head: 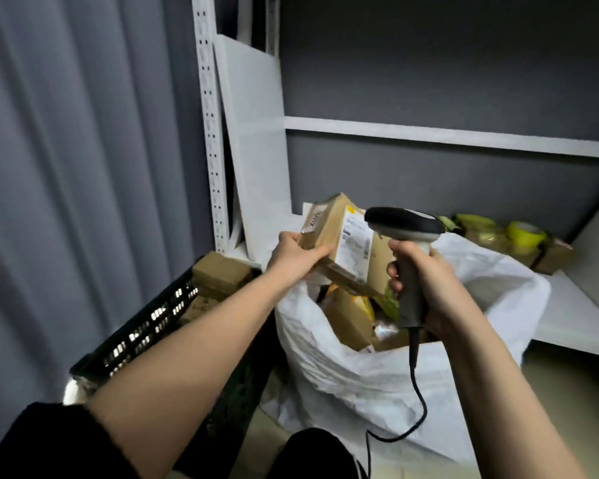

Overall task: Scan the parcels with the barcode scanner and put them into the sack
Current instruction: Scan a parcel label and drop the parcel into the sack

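Parcel point(343, 243) likely light, stiff cardboard; left hand point(293, 252) clamps its left edge, label clear. Right hand point(426, 274) wraps scanner point(407, 236) handle above sack point(360, 375).

Hands: two, left hand point(293, 252) and right hand point(426, 274).
Barcode scanners: one, the barcode scanner point(407, 243), with one cable point(416, 392).
Parcels held up: one, the cardboard parcel point(346, 236).
Shipping labels on that parcel: one, the white label point(357, 248).
Sacks: one, the white sack point(377, 375).
Parcels inside the sack: at least two visible; exact count cannot be told.
Crates: one, the black crate point(146, 330).
Parcels in the crate: at least two brown ones visible.
Tape rolls: one yellow tape roll point(526, 233) is distinct on the shelf point(585, 316).
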Tool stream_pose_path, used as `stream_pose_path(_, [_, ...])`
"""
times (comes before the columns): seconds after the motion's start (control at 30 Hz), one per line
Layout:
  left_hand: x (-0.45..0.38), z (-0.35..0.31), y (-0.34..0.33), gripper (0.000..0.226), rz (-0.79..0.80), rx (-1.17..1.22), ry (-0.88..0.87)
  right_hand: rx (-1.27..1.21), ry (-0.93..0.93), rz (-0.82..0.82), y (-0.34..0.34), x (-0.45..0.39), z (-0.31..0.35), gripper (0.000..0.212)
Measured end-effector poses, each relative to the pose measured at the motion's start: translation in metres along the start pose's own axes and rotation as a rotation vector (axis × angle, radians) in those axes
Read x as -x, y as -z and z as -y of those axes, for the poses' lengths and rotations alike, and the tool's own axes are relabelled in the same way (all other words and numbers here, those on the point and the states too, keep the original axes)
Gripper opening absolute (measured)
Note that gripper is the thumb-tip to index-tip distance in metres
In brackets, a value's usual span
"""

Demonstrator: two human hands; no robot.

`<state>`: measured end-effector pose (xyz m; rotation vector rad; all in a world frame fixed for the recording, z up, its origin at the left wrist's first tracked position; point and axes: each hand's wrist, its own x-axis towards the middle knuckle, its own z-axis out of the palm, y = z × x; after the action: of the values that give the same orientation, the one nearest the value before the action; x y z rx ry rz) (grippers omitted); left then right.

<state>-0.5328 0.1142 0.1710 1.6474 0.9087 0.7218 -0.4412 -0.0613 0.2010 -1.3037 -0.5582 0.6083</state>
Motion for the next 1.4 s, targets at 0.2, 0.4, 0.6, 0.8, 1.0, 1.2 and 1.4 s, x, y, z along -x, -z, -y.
stream_pose_path(0.2, [-0.007, 0.014, -0.101, 0.072, 0.243, 0.084, 0.232, 0.032, -0.012, -0.129, 0.057, -0.004, 0.000, 0.019])
stream_pose_path(0.4, [-0.008, 0.013, -0.082, 0.013, 0.335, 0.038, 0.270, 0.055, -0.035, -0.115, 0.053, -0.008, -0.013, 0.020])
stream_pose_path(0.6, [-0.029, 0.010, 0.033, 0.017, -0.056, 0.124, -0.024, 0.056, -0.079, 0.115, -0.027, -0.009, -0.026, 0.014])
stream_pose_path(0.8, [-0.045, 0.113, 0.167, 0.025, -0.266, -0.144, 0.144, 0.125, -0.137, 0.406, -0.162, -0.017, -0.078, 0.015])
stream_pose_path(1.0, [-0.045, 0.226, 0.210, 0.026, 0.091, -0.559, 0.330, 0.170, -0.291, 0.456, -0.238, -0.055, -0.185, 0.025])
stream_pose_path(1.2, [-0.087, 0.329, 0.182, 0.017, 0.524, -0.863, 0.439, 0.269, -0.422, 0.444, -0.259, -0.114, -0.286, 0.036])
stream_pose_path(1.4, [-0.133, 0.425, 0.141, 0.058, 0.745, -1.018, 0.579, 0.356, -0.455, 0.459, -0.267, -0.157, -0.341, 0.047])
